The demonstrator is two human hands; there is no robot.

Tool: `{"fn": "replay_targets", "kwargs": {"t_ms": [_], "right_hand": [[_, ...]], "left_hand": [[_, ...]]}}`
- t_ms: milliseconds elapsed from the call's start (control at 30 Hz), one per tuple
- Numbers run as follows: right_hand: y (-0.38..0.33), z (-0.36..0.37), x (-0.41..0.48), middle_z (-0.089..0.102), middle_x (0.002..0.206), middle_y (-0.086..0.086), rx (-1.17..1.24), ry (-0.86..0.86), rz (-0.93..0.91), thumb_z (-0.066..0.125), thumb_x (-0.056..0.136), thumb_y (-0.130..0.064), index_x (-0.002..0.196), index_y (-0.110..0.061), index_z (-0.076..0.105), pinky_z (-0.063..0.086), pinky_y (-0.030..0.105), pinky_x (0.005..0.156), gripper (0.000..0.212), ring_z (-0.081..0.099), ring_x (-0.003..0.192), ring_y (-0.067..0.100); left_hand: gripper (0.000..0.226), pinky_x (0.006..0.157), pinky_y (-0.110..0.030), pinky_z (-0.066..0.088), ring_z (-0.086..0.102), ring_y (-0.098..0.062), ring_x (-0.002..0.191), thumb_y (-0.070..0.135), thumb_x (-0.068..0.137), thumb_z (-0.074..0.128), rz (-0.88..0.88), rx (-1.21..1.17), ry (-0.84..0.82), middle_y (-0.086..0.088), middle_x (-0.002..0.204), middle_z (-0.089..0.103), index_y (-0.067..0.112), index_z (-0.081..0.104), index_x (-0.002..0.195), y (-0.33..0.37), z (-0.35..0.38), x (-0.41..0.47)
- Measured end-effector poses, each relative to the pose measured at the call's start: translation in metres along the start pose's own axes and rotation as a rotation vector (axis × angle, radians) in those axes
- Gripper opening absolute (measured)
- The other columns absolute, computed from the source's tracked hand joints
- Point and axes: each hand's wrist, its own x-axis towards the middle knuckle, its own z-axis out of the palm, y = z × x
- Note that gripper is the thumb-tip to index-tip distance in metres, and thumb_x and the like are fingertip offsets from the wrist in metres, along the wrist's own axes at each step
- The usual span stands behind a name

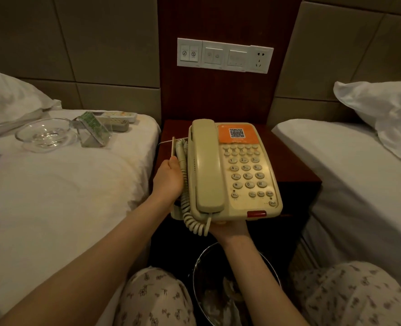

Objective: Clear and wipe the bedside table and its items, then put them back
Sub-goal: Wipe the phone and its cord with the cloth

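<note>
Nearest: two knees in flower-print trousers, a dark waste bin [197,264] between them with crumpled paper inside.

Above the bin, right hand [230,228] palm-up beneath the near edge of a cream corded telephone [244,170]. Fingers hidden under the base, so curled or flat cannot be told.

Further in, left hand [169,177] at the telephone's left side, fingers curled round that edge and the coiled cord [185,203], with a thin pale strip [172,147] sticking up beyond the fingertips. Handset seated in its cradle, keypad and an orange QR label facing up.

Telephone held tilted over the dark wooden bedside table [291,170], near end out past the table's front edge. Far end touching the tabletop or not: unclear.

On the left bed [53,196], near the table: a glass ashtray [46,134], just beside it a clear acrylic sign stand [93,130], and behind that two remote controls [118,116] side by side.

On the right bed [347,161], a white pillow [383,114].

Farthest, on the wood wall panel above the table, a white switch-and-socket plate [224,55].
</note>
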Motion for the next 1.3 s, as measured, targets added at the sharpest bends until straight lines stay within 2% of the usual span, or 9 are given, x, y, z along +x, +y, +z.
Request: {"fn": "replay_targets", "kwargs": {"t_ms": [167, 200, 267, 367, 433, 533, 833, 1000, 1300], "right_hand": [[-0.017, -0.009, -0.021, 0.066, 0.081, 0.029, 0.058, -0.078, 0.055, 0.044, 0.095, -0.017, 0.082, 0.005, 0.066, 0.054, 0.051, 0.059, 0.033, 0.063, 0.079, 0.043], [-0.02, -0.008, -0.027, 0.066, 0.079, 0.032, 0.069, -0.128, 0.07, 0.063, 0.083, -0.003, 0.077, 0.009, 0.068, 0.053, 0.053, 0.055, 0.015, 0.065, 0.07, 0.048], [-0.028, -0.01, -0.033, 0.066, 0.076, 0.034, 0.069, -0.129, 0.021, 0.083, 0.039, 0.011, 0.075, 0.012, 0.069, 0.052, 0.059, 0.059, 0.038, 0.065, 0.064, 0.05], [-0.046, -0.009, -0.038, 0.066, 0.062, 0.026, -0.005, -0.023, -0.105, 0.065, 0.045, -0.005, 0.086, 0.002, 0.059, 0.042, 0.048, 0.096, 0.042, 0.058, 0.075, 0.04], [-0.056, -0.007, -0.046, 0.067, 0.06, 0.023, -0.032, -0.046, -0.142, 0.063, 0.035, -0.004, 0.087, -0.001, 0.057, 0.051, 0.043, 0.088, 0.052, 0.062, 0.069, 0.039], [-0.063, -0.018, -0.046, 0.072, 0.067, 0.009, -0.219, -0.087, -0.177, 0.06, 0.059, 0.006, 0.091, -0.007, 0.057, 0.057, 0.032, 0.049, 0.035, 0.071, 0.058, 0.022], [-0.085, -0.021, -0.036, 0.072, 0.074, 0.014, -0.401, -0.016, -0.127, 0.035, 0.099, -0.012, 0.108, -0.004, 0.054, 0.059, 0.035, 0.051, 0.023, 0.072, 0.063, 0.023], [-0.073, -0.014, -0.037, 0.069, 0.111, 0.014, -0.476, -0.069, -0.047, 0.044, 0.094, -0.039, 0.12, -0.013, 0.061, 0.058, 0.04, 0.071, 0.04, 0.069, 0.091, 0.028], [-0.047, 0.012, -0.028, 0.07, 0.103, 0.013, -0.672, 0.072, -0.248, 0.069, 0.081, -0.021, 0.12, -0.013, 0.053, 0.057, 0.033, 0.059, 0.043, 0.069, 0.089, 0.029]], "left_hand": [[0.049, 0.086, -0.029, 0.033, 0.049, -0.025, 0.112, 0.032, 0.103, 0.017, 0.055, -0.005, 0.015, -0.013, 0.126, 0.054, 0.006, 0.049, 0.128, -0.001, -0.001, 0.006], [0.049, 0.087, -0.03, 0.034, 0.049, -0.025, 0.112, 0.032, 0.103, 0.017, 0.042, -0.002, 0.009, -0.013, 0.125, 0.054, 0.006, 0.049, 0.129, -0.001, -0.002, 0.004], [0.05, 0.09, -0.031, 0.036, 0.049, -0.026, 0.114, 0.033, 0.103, 0.016, 0.038, 0.003, 0.021, -0.014, 0.126, 0.054, 0.006, 0.049, 0.13, -0.002, -0.001, 0.006], [0.051, 0.093, -0.035, 0.038, 0.05, -0.029, 0.113, 0.033, 0.103, 0.016, 0.043, 0.019, 0.018, -0.016, 0.124, 0.055, 0.004, 0.05, 0.127, -0.004, -0.002, 0.01], [0.051, 0.093, -0.035, 0.038, 0.05, -0.03, 0.114, 0.032, 0.103, 0.015, 0.052, 0.035, 0.026, -0.016, 0.124, 0.055, 0.003, 0.051, 0.126, -0.005, -0.001, 0.011], [0.052, 0.091, -0.034, 0.036, 0.05, -0.03, 0.115, 0.032, 0.103, 0.015, 0.052, 0.068, 0.029, -0.018, 0.125, 0.054, 0.001, 0.051, 0.126, -0.006, 0.001, 0.01], [0.053, 0.101, -0.038, 0.036, 0.048, -0.032, 0.12, 0.035, 0.103, 0.017, 0.002, 0.126, -0.003, -0.018, 0.131, 0.052, 0.003, 0.048, 0.132, -0.01, 0.003, 0.004], [0.053, 0.102, -0.038, 0.036, 0.048, -0.032, 0.121, 0.035, 0.103, 0.017, -0.014, 0.167, -0.021, -0.018, 0.132, 0.051, 0.003, 0.047, 0.132, -0.007, 0.002, -0.003], [0.049, 0.093, -0.036, 0.04, 0.052, -0.033, 0.106, 0.028, 0.103, 0.017, 0.029, 0.273, 0.02, -0.023, 0.122, 0.055, -0.001, 0.054, 0.116, 0.019, -0.04, 0.001]]}}
